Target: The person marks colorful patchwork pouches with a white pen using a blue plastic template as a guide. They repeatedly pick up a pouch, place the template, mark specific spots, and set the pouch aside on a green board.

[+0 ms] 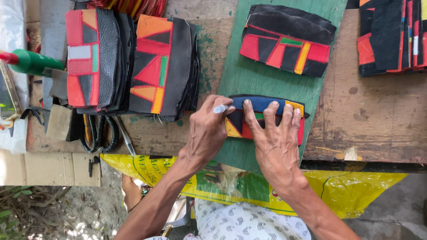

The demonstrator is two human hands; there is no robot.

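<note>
Leather patchwork in black, red, orange and yellow covered the tabletop (378,120). One piece (249,116), with a blue strip along its top edge, lay on the near end of a green board (249,75), and both hands were on it. The right hand (276,142) lay flat, fingers spread, pinning the piece down. The left hand (207,131) was closed around a small silver-tipped tool (220,109) whose tip met the piece's left upper corner; whether it cut or marked could not be told. That piece appeared to be the one in work, with its edge barely begun.

A second piece (287,40) rested further up the board, untouched by either hand. Two stacks of like pieces (129,62) stood at the left and another stack (391,35) at the far right; which were finished and which waited could not be told. Scissors (100,133) lay below the left stacks, and a green bottle (31,62) at the far left.
</note>
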